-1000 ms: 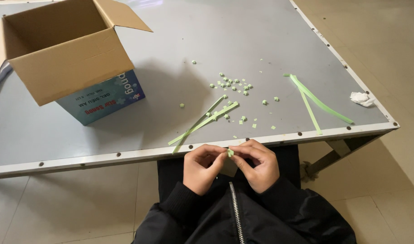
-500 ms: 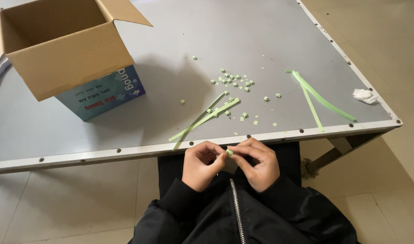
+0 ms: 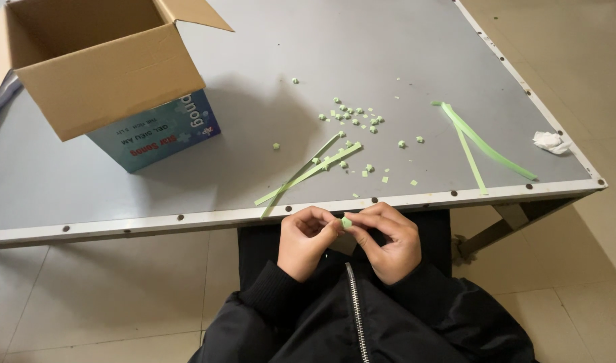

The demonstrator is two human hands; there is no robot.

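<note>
My left hand (image 3: 304, 238) and my right hand (image 3: 388, 240) meet in front of my chest, just below the table's near edge. Together their fingertips pinch a small folded piece of green paper (image 3: 347, 222). On the grey table (image 3: 402, 54) above them lie two long green paper strips (image 3: 308, 173) side by side. Behind the strips is a scatter of several tiny green folded pieces (image 3: 351, 113) and small green scraps. Two more green strips (image 3: 479, 142) lie near the table's right edge.
An open cardboard box (image 3: 99, 64) stands at the table's far left, tilted on a blue printed carton (image 3: 156, 131). A crumpled white tissue (image 3: 550, 142) sits at the right edge. The table's metal rim (image 3: 187, 218) carries screws. Tiled floor lies around.
My hands stay together on the small green piece, with only slight finger shifts. The view has drifted a little; nothing on the table has moved.
</note>
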